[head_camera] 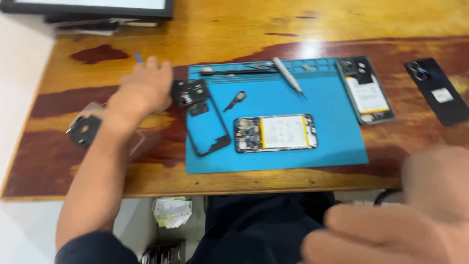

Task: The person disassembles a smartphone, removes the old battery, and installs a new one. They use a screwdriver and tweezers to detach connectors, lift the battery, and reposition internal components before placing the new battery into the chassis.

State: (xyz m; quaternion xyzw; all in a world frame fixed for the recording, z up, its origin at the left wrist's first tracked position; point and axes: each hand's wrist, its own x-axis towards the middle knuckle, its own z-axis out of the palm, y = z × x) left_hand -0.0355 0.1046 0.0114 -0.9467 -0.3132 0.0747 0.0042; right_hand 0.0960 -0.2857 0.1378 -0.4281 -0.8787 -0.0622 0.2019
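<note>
Hands blurring: our left hand (141,90) reaching out, loosely curled, holding nothing visible; black cover piece (190,92) lying just beyond fingertips. Right hand (415,215) hovering empty, fingers spread. We're advising slow, careful pinching.

Two opened phones with exposed batteries: one (276,133) on the mat between the hands, one (365,90) beyond the right hand. One blue work mat (332,142). One empty phone frame (207,129) and one black cover plate (190,92) just beside the left hand. One screwdriver (288,76). One dark back cover (437,93) far right.
</note>
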